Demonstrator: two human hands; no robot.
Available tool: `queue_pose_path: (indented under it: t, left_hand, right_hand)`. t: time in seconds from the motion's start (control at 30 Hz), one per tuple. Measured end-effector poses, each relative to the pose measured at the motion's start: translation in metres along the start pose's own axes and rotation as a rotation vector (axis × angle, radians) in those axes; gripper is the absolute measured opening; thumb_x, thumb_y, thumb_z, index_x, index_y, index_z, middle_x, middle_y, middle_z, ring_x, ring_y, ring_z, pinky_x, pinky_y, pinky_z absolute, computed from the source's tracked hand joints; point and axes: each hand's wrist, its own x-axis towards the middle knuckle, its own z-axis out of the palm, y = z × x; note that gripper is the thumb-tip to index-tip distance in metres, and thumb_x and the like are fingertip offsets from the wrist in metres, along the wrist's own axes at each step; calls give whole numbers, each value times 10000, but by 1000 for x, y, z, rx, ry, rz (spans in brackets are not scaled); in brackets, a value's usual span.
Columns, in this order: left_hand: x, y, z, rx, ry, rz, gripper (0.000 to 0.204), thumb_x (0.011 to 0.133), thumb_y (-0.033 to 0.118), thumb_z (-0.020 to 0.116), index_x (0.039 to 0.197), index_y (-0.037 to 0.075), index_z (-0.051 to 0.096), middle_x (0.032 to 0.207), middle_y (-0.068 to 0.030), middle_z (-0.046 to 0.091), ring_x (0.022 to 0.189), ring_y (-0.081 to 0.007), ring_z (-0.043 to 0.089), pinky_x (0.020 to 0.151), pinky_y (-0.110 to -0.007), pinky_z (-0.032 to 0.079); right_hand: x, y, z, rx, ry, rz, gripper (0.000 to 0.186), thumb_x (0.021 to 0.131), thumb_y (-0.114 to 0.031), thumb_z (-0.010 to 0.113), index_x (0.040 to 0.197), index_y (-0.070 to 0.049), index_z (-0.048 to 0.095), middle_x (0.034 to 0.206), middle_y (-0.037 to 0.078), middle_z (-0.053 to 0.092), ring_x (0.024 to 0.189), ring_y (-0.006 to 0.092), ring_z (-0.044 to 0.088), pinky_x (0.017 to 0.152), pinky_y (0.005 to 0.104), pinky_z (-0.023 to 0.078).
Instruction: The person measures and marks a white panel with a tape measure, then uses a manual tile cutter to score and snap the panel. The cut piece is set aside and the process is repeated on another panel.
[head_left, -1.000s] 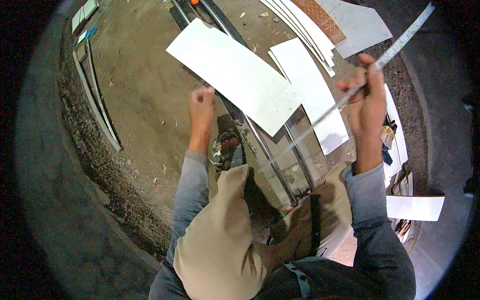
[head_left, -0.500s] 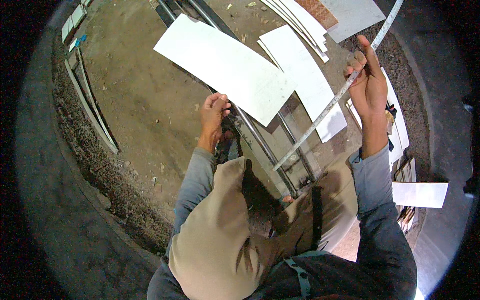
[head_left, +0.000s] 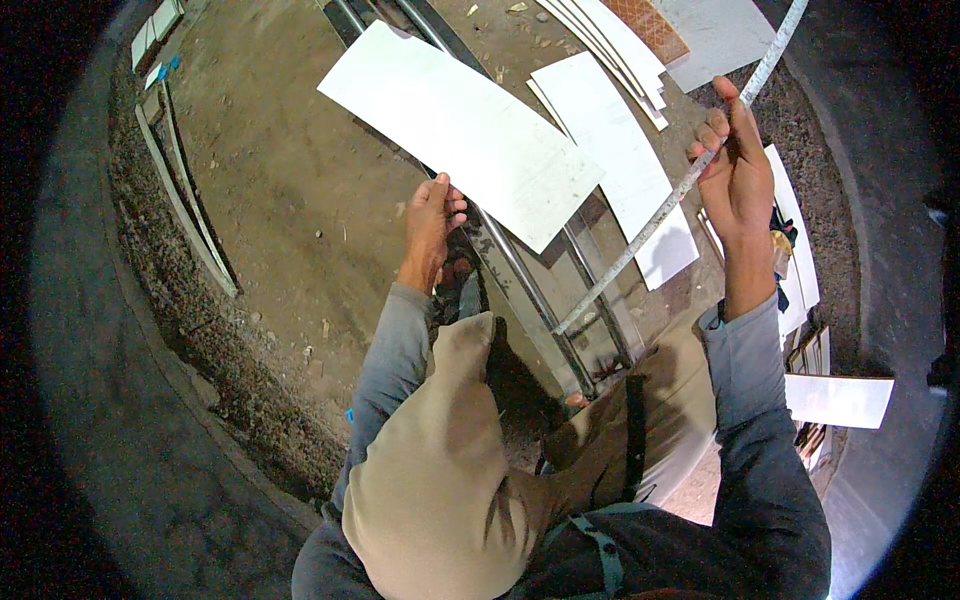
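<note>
A long white tile [head_left: 460,130] lies slantwise across the two metal rails [head_left: 520,275] of a tile cutter. At its near edge is my left hand [head_left: 432,225], closed, with thumb and curled fingertips pinching the edge. To the right, my right hand [head_left: 737,180] is raised and closed round a long, thin, pale strip [head_left: 640,240] that looks like a steel ruler. The strip slopes from the upper right, through my fingers, down to the rails. Its far upper end runs out of view.
More white tile pieces [head_left: 610,140] lie beyond the rails, with an orange-brown patterned piece [head_left: 645,28] and a grey slab [head_left: 715,40]. Another white tile [head_left: 840,398] juts out at the right. Narrow pale strips [head_left: 185,200] lie left on the dirt floor [head_left: 290,150].
The view has shifted slightly. My left hand has moved a little up along the tile's edge. My right hand still holds the strip in much the same place.
</note>
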Motion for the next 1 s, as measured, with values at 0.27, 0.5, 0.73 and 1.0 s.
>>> queue_pose_path:
  t: [0.27, 0.5, 0.73, 1.0]
  left_hand:
    - [2, -12, -13, -218, -50, 12, 298, 1111, 350, 513, 1139, 71, 614, 939, 0, 638, 819, -101, 627, 669, -246, 526]
    - [57, 36, -14, -309, 293, 189, 462, 1111, 465, 466, 1213, 39, 615, 968, -5, 660, 824, -108, 629, 642, -262, 496]
    - [113, 84, -32, -275, 153, 164, 421, 1093, 434, 524, 1272, 64, 613, 1012, -20, 691, 827, -126, 640, 644, -285, 501]
    - [134, 72, -42, -291, 148, 133, 311, 1108, 374, 515, 1175, 98, 642, 896, 13, 684, 618, -119, 592, 479, -294, 429]
  right_hand:
    - [-4, -2, 10, -60, 96, -75, 389, 1119, -300, 509, 1422, -59, 550, 828, -28, 484, 719, 93, 481, 657, 278, 462]
    - [-4, -4, 19, -120, 82, -108, 405, 1128, -330, 473, 1420, -54, 521, 777, -40, 407, 632, 59, 371, 556, 223, 323]
    - [-2, 0, 19, -313, 215, -75, 386, 1139, -331, 450, 1369, -40, 555, 777, -43, 443, 581, 39, 387, 489, 192, 296]
    - [0, 27, 21, -941, -31, -184, 309, 1116, -260, 516, 1211, -32, 702, 701, -37, 493, 587, 46, 407, 529, 238, 338]
